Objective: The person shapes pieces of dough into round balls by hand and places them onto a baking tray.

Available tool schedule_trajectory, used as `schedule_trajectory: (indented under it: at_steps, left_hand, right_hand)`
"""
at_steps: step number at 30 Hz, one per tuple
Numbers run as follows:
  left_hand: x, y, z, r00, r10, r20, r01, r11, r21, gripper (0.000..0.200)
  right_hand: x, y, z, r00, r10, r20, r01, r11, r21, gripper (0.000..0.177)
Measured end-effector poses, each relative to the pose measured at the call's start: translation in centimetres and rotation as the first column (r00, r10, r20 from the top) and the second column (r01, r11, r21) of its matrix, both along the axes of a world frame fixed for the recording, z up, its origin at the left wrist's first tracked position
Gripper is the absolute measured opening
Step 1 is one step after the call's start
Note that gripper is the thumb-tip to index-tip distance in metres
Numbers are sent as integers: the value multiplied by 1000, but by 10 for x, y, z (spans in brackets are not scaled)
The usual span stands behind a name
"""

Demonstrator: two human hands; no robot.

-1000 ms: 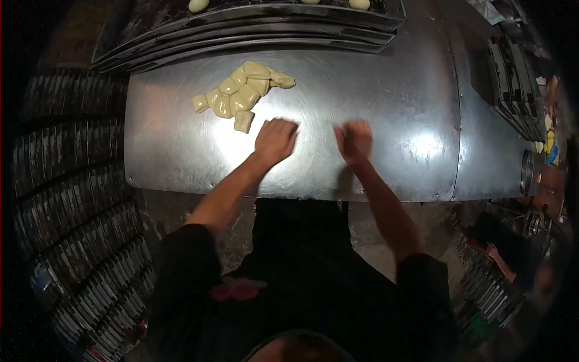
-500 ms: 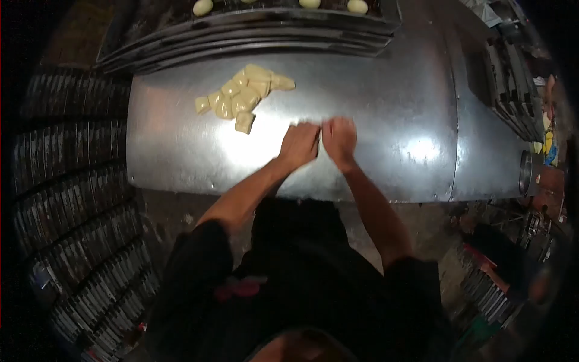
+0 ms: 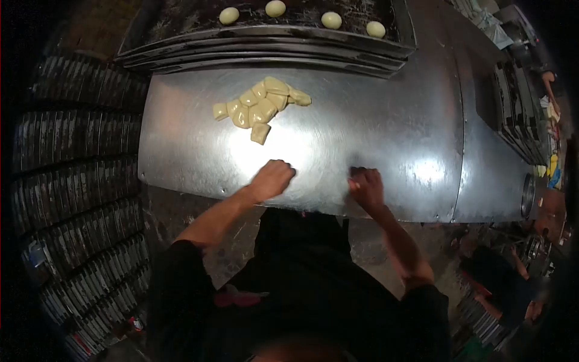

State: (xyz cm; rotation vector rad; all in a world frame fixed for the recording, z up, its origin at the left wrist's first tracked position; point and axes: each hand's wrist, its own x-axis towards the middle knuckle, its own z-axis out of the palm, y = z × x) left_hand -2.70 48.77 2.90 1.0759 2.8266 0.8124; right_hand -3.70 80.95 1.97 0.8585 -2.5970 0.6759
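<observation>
My left hand (image 3: 272, 180) is curled closed over the metal tabletop (image 3: 338, 108), near its front edge. To its right, well apart, my right hand (image 3: 367, 186) is also curled, with a dark shadow beside it. Whatever either palm covers is hidden from above. Beyond my left hand lies a cluster of pale, glossy dough pieces (image 3: 262, 110), pressed against one another. One squarish dough piece (image 3: 260, 133) sits at the cluster's near end, closest to my left hand.
At the far side stands a stack of dark baking trays (image 3: 271, 45); several round dough balls (image 3: 331, 20) rest in the top one. More trays (image 3: 515, 114) lean at the right. Tall tray stacks (image 3: 78, 139) line the left. A co-worker (image 3: 503, 274) is at lower right.
My hands, side by side before, have moved apart and nearer to me, the left one leftward and the right one rightward. The camera view has shifted, showing more of the far tray.
</observation>
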Motion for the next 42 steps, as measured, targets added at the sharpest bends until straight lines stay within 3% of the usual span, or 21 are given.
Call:
schedule_trajectory:
  at_steps: [1, 3, 5, 7, 10, 13, 15, 17, 19, 20, 22, 23, 24, 27, 29, 31, 33, 35, 37, 39, 42]
  left_hand:
    - [-18, -10, 3, 982, 77, 171, -38, 975, -219, 20]
    - [-53, 20, -5, 940, 341, -6, -338, 935, 112, 18]
    - [-78, 66, -1, 877, 480, 5, -466, 850, 246, 17]
    - [-50, 83, -20, 917, 358, 175, -375, 925, 69, 17]
    - [8, 21, -19, 994, 58, -89, -51, 996, 79, 15]
    - [-29, -14, -12, 929, 370, 6, -367, 918, 153, 16]
    - [-63, 32, -13, 858, 514, -9, -492, 826, 275, 18]
    - [-44, 72, -10, 858, 504, 104, -510, 804, 306, 18]
    - [1, 55, 3, 960, 276, -42, -265, 948, 174, 13]
    - [12, 24, -13, 976, 212, -50, -208, 976, 65, 12]
    - [10, -22, -12, 957, 282, 66, -275, 956, -98, 12]
    - [-5, -40, 5, 893, 414, 176, -388, 907, -166, 12]
    - [-18, -34, -5, 798, 600, -54, -587, 794, 157, 11]
    - [-27, 32, -9, 764, 639, 90, -603, 657, 453, 12]
    - [8, 30, 7, 920, 391, -34, -367, 887, 280, 10]
    - [29, -18, -25, 960, 271, -75, -269, 963, 33, 7]
    - [13, -54, 8, 877, 467, 113, -413, 852, -322, 11]
    - [-13, -38, 11, 636, 769, -71, -748, 636, 191, 14]
    - [-19, 4, 3, 569, 761, 313, -804, 435, 405, 24]
    - [17, 4, 12, 862, 426, 274, -502, 791, 351, 34]
    - [51, -24, 23, 916, 370, 152, -399, 878, 265, 47]
  right_hand:
    - [-14, -2, -1, 1000, 9, -16, -9, 1000, -1, 14]
    - [-51, -19, -2, 961, -264, 87, 247, 954, 168, 16]
    - [-83, -74, 10, 931, -366, 1, 361, 918, -161, 15]
    - [-59, -82, -14, 953, -304, -20, 299, 947, -115, 13]
    - [-1, -21, -3, 998, 57, -19, -57, 998, 13, 8]
    - [-32, 6, -1, 992, 28, 124, -73, 920, 384, 6]
    - [-74, -49, 1, 935, -327, 135, 348, 919, -184, 8]
    - [-60, -93, 4, 953, -268, 145, 300, 907, -297, 7]
    - [-16, -71, -9, 978, 86, 192, -83, 996, -23, 6]
    - [2, -48, -11, 981, 186, 53, -170, 960, -224, 6]
    - [-6, -13, 33, 811, 50, 583, 32, 991, -130, 8]
    - [-27, 30, -24, 966, 83, 246, -70, 996, -59, 10]
    - [-44, 6, -13, 958, -208, 196, 209, 978, 12, 13]
    - [-62, -80, 15, 961, -121, 249, 206, 913, -352, 13]
    - [-26, -69, -31, 990, 59, 130, -64, 997, 36, 8]
    - [7, -38, -5, 969, 200, 148, -161, 957, -240, 7]
    - [-16, -15, 1, 982, 9, 191, 16, 991, -132, 8]
    - [-46, -27, -1, 958, -221, 183, 247, 959, -138, 9]
    - [-71, -69, -9, 963, -240, 121, 265, 922, -283, 14]
    - [-37, -98, -10, 987, -137, -83, 113, 964, -242, 16]
    - [2, -65, -2, 972, -9, 233, 48, 985, -164, 19]
